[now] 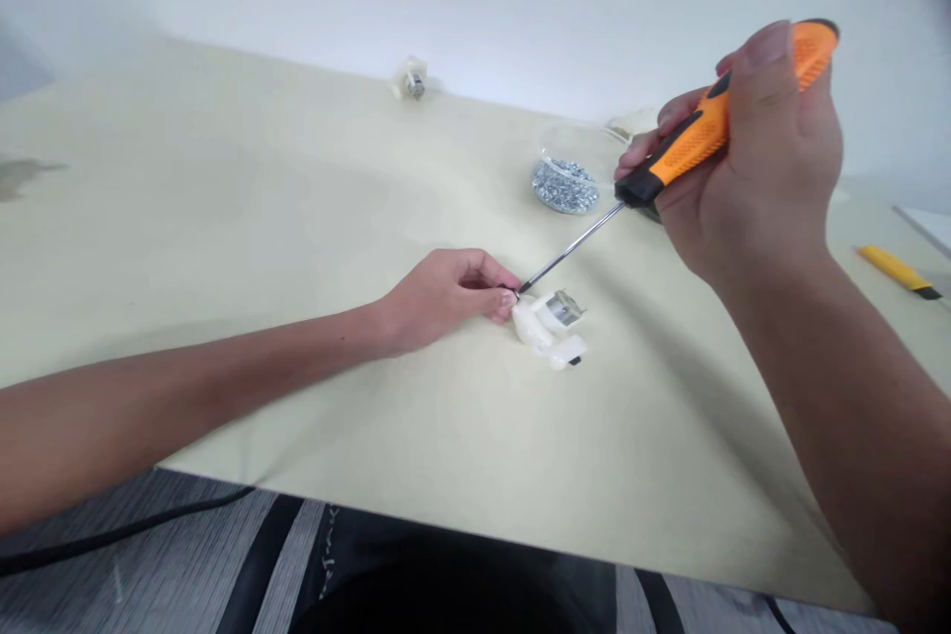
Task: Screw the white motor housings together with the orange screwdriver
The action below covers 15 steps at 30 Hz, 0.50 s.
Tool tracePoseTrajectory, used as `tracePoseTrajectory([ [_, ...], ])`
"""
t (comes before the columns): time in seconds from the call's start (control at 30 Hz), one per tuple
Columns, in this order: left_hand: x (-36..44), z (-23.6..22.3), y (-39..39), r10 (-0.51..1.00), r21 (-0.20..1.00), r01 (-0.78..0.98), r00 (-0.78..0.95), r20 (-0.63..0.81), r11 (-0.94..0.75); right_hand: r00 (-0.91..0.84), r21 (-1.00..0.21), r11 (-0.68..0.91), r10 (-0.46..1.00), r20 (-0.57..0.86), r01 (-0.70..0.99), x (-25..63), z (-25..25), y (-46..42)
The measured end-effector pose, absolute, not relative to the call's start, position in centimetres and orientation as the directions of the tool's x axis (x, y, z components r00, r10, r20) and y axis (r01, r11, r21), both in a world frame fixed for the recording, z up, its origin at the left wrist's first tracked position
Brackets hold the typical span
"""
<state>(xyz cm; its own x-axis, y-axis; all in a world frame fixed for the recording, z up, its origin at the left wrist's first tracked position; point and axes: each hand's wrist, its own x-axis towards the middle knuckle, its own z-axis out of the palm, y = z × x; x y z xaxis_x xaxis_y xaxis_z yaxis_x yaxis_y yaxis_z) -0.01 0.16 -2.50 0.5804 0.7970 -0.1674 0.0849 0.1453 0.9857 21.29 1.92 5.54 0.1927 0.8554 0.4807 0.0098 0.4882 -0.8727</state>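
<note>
My right hand (773, 139) is wrapped round the orange and black handle of a screwdriver (687, 134). Its metal shaft slants down to the left, and the tip meets the spot where my left fingertips are. My left hand (461, 292) pinches the end of a white plastic part (535, 327) on the table. A small silver metal block (563, 309), perhaps a motor, sits in that part, and a dark piece shows at its lower right end. Whatever lies right under the screwdriver tip is too small to make out.
A clear round tub (565, 183) of small silver screws stands beyond my hands. Another white part with a metal piece (413, 82) lies by the wall. At the right is a yellow and black tool (898, 269). The table's front edge (446, 525) runs before my lap.
</note>
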Motion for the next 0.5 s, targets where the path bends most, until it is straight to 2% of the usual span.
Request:
tracePoseTrajectory([
  [0.2, 0.06, -2.54, 0.21, 0.808, 0.988, 0.086, 0.568, -0.157, 0.131, 0.15, -0.862, 0.476, 0.878, 0.455, -0.172, 21.06, 6.18, 1.7],
  [0.3, 0.08, -2.61, 0.2, 0.812, 0.989, 0.069, 0.566, -0.144, 0.128, 0.192, -0.867, 0.488, 0.864, 0.465, -0.098, 21.65, 6.17, 1.95],
  [0.47, 0.1, -2.61, 0.14, 0.814, 0.989, 0.067, 0.561, -0.149, 0.135, 0.264, -0.815, 0.574, 0.776, 0.573, 0.081, 21.56, 6.02, 1.58],
  [0.5, 0.1, -2.59, 0.15, 0.814, 0.988, 0.069, 0.56, -0.152, 0.137, 0.264, -0.831, 0.546, 0.791, 0.552, 0.103, 21.44, 6.19, 1.32],
])
